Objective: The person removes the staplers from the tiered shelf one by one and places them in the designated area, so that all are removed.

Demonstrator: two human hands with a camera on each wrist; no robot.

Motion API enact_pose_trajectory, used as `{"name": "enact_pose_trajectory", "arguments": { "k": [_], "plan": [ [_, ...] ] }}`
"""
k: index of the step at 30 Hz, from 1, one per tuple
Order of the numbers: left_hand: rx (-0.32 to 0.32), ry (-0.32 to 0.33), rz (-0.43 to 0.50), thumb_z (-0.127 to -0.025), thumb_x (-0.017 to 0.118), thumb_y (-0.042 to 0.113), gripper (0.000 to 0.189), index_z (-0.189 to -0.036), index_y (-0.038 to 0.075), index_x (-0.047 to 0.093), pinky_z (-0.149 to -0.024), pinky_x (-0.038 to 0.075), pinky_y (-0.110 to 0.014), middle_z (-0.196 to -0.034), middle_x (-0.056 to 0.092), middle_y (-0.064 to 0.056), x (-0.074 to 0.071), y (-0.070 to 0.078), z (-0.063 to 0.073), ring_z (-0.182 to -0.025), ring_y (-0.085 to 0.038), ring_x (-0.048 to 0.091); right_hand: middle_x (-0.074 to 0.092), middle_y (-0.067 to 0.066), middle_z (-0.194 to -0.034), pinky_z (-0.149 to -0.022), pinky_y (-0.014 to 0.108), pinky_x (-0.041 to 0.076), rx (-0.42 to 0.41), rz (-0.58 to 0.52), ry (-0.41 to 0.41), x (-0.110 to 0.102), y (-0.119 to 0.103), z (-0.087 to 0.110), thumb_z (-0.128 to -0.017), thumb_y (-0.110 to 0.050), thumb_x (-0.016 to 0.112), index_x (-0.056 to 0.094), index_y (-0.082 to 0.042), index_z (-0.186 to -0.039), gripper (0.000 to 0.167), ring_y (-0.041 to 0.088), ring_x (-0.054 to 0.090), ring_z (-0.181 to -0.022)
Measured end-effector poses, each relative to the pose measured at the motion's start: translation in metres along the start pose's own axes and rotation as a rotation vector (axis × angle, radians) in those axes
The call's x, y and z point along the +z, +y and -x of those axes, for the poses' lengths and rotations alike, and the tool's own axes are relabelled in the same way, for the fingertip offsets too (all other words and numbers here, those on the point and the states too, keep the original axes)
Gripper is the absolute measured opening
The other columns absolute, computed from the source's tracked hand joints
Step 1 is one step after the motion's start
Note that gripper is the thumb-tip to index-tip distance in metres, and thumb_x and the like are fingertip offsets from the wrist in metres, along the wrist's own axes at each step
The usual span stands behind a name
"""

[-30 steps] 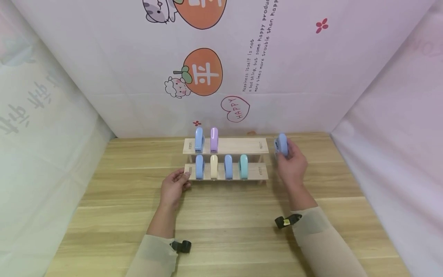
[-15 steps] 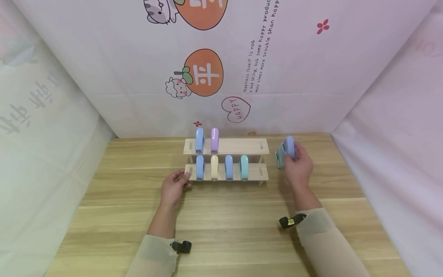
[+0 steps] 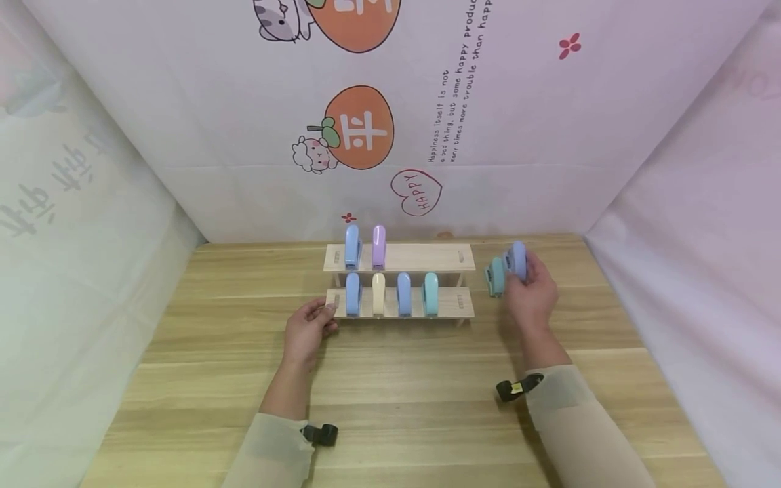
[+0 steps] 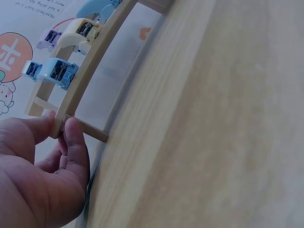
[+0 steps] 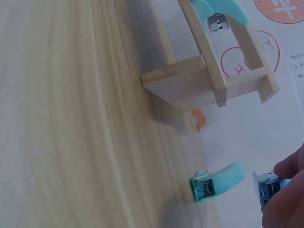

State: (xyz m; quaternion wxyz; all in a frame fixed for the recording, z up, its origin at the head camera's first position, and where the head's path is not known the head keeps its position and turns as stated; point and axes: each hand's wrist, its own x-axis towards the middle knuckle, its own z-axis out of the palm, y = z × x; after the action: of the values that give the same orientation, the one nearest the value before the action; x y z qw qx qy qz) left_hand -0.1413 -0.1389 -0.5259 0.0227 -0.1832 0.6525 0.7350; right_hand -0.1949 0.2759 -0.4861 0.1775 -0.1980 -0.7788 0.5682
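My left hand (image 3: 307,331) pinches the left end of the lower tier of a two-step wooden rack (image 3: 450,302), thumb on top and fingers below in the left wrist view. My right hand (image 3: 532,293) holds a blue stapler (image 3: 518,260) to the right of the rack. Just left of it, a teal stapler (image 3: 496,278) stands on the table. On the lower tier stand a blue stapler (image 3: 352,295), a cream stapler (image 3: 378,295), another blue stapler (image 3: 403,295) and a teal stapler (image 3: 430,295). The upper tier carries a blue stapler (image 3: 352,248) and a purple stapler (image 3: 379,248).
The wood-grain table (image 3: 390,400) reaches back to a white printed cloth (image 3: 512,135). More white cloth hangs at the left and right sides. Black wrist cameras are strapped over both sleeves.
My right hand has moved right and slightly toward me with the blue stapler. The teal stapler beside it has come into view. My left hand stays on the rack.
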Motion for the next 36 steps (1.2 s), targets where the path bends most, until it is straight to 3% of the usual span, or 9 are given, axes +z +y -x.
{"name": "enact_pose_trajectory", "arguments": {
  "k": [15, 26, 36],
  "plan": [
    [-0.002, 0.006, -0.003, -0.098, 0.075, 0.021, 0.045, -0.136, 0.003, 0.06, -0.084, 0.065, -0.031, -0.115, 0.067, -0.014, -0.001, 0.0, -0.001, -0.096, -0.03, 0.069, 0.042, 0.006, -0.162, -0.124, 0.037, 0.034, 0.188, -0.006, -0.074, -0.003, 0.008, -0.006, -0.099, -0.006, 0.059, 0.04, -0.021, -0.16, 0.065, 0.02, 0.039, -0.149],
    [-0.008, -0.001, 0.0, -0.098, 0.075, 0.02, 0.044, -0.136, 0.004, 0.061, -0.085, 0.065, -0.033, -0.115, 0.067, -0.014, -0.001, -0.001, -0.001, -0.095, -0.029, 0.069, 0.031, 0.001, -0.168, -0.126, 0.033, 0.027, 0.312, -0.169, -0.091, 0.0, 0.021, -0.012, -0.101, -0.003, 0.062, 0.033, -0.028, -0.162, 0.071, 0.018, 0.029, -0.154],
    [-0.003, 0.0, 0.016, -0.098, 0.075, 0.019, 0.04, -0.134, 0.004, 0.062, -0.084, 0.065, -0.032, -0.114, 0.067, -0.015, -0.001, -0.002, -0.002, -0.094, -0.027, 0.069, 0.031, 0.005, -0.168, -0.126, 0.033, 0.027, 0.315, -0.047, -0.103, -0.002, 0.034, -0.02, -0.103, -0.006, 0.06, 0.03, -0.023, -0.163, 0.07, 0.018, 0.03, -0.153]
  ]
}}
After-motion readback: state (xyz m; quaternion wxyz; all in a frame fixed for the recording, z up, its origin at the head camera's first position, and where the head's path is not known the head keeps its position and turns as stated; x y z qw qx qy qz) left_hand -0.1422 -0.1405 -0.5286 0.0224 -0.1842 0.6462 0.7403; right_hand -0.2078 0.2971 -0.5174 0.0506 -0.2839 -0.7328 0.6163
